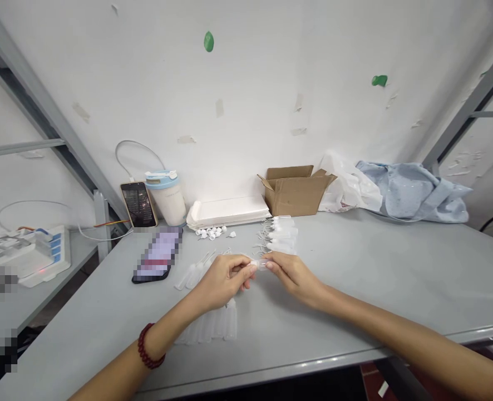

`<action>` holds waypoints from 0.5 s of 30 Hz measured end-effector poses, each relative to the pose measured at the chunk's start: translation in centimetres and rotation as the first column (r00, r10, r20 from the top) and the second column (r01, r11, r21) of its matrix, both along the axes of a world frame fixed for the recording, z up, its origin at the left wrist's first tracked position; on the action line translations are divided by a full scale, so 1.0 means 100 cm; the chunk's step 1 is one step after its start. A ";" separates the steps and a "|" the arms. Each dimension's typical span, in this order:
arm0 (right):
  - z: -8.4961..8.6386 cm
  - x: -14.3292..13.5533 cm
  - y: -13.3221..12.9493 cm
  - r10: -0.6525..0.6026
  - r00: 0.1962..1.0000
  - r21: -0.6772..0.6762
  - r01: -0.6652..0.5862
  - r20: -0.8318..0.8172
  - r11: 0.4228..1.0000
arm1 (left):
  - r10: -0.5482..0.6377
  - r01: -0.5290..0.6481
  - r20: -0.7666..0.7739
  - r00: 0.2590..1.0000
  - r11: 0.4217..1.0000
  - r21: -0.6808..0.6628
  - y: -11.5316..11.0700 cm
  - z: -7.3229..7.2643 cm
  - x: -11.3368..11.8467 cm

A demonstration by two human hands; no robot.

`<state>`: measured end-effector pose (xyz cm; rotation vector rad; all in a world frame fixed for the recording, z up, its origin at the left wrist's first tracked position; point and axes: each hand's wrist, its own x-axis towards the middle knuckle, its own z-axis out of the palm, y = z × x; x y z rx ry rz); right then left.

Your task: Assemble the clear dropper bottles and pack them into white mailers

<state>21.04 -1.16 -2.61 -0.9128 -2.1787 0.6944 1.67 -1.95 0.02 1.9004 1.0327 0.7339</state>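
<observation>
Above the middle of the table, my left hand point(225, 281) and my right hand point(294, 275) meet at a small translucent dropper bottle point(260, 264). Left fingers pinch its white end, while the right thumb and fingers grip the clear body; much of it is hidden. Behind my left forearm lie translucent bottles point(207, 327) side by side, partly covered. More bottles with thin tips point(192, 274) rest left of my left hand. A stack of capped bottles point(283, 234) with thin curved tips lies beyond my hands. Small white caps point(211, 233) are scattered farther back.
A phone point(158, 253) lies on the table point(380, 267); another phone point(138, 205) leans by a tumbler point(167, 197). White trays point(230, 211), a cardboard box point(299, 195), a plastic bag point(346, 186) and blue cloth point(413, 189) line the wall. A power strip point(52, 259) sits left.
</observation>
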 end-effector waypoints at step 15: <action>0.003 -0.003 -0.001 -0.049 0.985 -0.235 0.010 -0.164 0.972 | 0.080 -0.024 -0.161 0.984 0.946 0.322 -0.002 -0.007 0.001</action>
